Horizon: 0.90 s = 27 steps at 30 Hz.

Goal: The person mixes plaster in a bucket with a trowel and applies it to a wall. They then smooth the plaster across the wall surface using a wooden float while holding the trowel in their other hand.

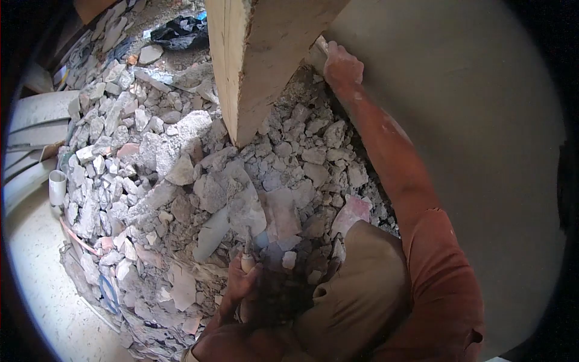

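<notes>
My left hand [242,279] is closed round the wooden handle of a pointed trowel [248,208]. The trowel's broad blade is smeared with grey material and points away from me, over the rubble. My right arm stretches far forward along the smooth grey wall [458,139]. At its end my right hand [344,65] is closed against the wall, beside the wooden post. A small light-coloured end [321,44] sticks out past its fingers. The rest of what it grips is hidden, so its kind cannot be made out.
A thick wooden post [259,60] stands in the heap of broken rubble [181,142], close to the wall. A black plastic bag [180,33] lies at the back. Boards [42,114], a white pipe piece [57,187] and pale floor [45,265] are at left.
</notes>
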Tool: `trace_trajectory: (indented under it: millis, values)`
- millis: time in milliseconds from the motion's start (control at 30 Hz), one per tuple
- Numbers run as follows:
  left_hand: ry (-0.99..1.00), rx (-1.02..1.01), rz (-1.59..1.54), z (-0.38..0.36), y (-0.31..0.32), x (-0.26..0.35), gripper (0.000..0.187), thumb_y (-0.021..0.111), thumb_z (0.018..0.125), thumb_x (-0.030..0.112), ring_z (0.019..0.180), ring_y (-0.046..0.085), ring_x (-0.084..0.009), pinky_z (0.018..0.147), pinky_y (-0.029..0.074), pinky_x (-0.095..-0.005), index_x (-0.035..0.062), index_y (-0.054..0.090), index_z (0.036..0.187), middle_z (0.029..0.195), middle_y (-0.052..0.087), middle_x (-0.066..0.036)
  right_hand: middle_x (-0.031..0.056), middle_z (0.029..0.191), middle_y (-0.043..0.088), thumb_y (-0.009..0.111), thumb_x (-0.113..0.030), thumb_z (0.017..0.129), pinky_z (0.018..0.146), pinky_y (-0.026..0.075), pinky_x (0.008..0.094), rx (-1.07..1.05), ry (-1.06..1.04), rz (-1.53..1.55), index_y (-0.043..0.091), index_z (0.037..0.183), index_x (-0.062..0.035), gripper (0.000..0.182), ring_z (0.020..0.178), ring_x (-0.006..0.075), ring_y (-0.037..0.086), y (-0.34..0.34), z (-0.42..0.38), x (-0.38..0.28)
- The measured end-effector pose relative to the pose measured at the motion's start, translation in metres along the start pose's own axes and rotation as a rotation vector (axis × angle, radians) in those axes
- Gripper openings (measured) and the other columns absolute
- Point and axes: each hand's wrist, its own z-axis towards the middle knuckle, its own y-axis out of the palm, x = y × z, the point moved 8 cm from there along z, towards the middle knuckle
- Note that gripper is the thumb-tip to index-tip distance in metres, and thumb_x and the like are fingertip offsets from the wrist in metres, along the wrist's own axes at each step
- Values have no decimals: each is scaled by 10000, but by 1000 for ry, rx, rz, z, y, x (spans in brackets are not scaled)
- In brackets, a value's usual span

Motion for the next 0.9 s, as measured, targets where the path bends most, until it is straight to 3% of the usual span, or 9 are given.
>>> trace_trajectory:
  millis: [200,300,367,500,567,700,767,900]
  values:
    - [-7,-22,-74,-1,1,-2,172,665,838,78,620,537,-79,561,449,-262,55,552,965,723,576,3,120,955,653,516,-167,907,705,540,521,132,42,-24,511,1002,-105,114,864,391,670,-51,11,10]
    - [147,-36,145,-2,2,11,169,663,850,71,588,532,-78,527,439,-258,55,545,970,697,564,9,107,939,649,533,-172,900,680,542,513,220,3,-9,508,1004,-119,119,859,389,667,-65,11,6]
    - [-19,-47,-82,-1,6,9,170,661,866,69,569,527,-76,505,430,-253,56,538,982,683,558,12,100,912,647,530,-175,903,647,544,507,273,-30,50,499,991,-123,107,816,393,668,-65,3,6]
    - [-45,-75,-54,-1,3,-7,185,665,874,73,581,527,-72,519,433,-250,55,535,1004,695,565,12,105,917,646,516,-154,905,648,545,507,111,-52,6,495,984,-115,91,817,392,670,-24,-6,-5]
    - [-84,-17,-1,-3,0,-8,207,681,848,192,700,569,-129,636,448,-306,44,582,954,796,614,-23,106,816,632,622,-175,885,549,558,465,139,-180,-65,511,1007,-89,186,724,313,698,-1,-7,-12]
    - [-48,-36,-53,-2,3,-5,189,666,848,171,712,566,-123,652,450,-303,47,586,966,809,620,-23,108,835,640,619,-173,881,572,568,464,147,-131,-92,507,1018,-93,194,744,322,702,0,-3,-6]
    - [53,-15,-53,1,1,-7,220,659,855,73,610,523,-68,555,442,-250,36,543,1037,714,567,16,128,963,660,477,-122,911,728,541,517,30,6,-44,504,1000,-98,96,878,393,673,-10,3,6]
    - [88,-23,-12,0,0,-3,217,660,859,78,619,531,-66,559,444,-245,27,549,1038,727,584,8,125,960,668,480,-130,912,726,536,528,102,14,-48,506,1004,-90,104,876,395,672,-42,14,17]
